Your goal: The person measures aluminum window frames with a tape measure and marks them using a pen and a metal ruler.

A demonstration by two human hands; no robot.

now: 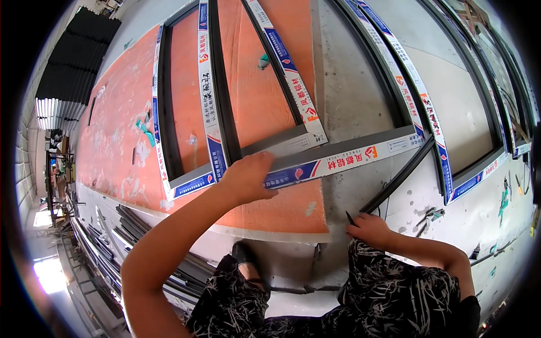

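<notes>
My left hand (pixel 248 179) is closed over the near bar of a grey metal window frame (pixel 344 159), whose faces carry blue and white protective film. That bar lies at a slant across the picture, its left end hidden under my fingers. Lower right, near my knee, my right hand (pixel 371 230) is closed round a black flexible strip (pixel 399 181), which looks like rubber seal. The strip runs up from the fist to the frame's right corner. A short pointed dark end sticks out beside my thumb.
More filmed frames lie left (pixel 189 183) and right (pixel 473 179), partly overlapping. Beneath them is a worn orange board (pixel 121 132) on a grey floor. Long dark profiles (pixel 135 225) are piled lower left, and black ribbed stock (pixel 76 56) stands far left. Green film scraps (pixel 503 203) lie about.
</notes>
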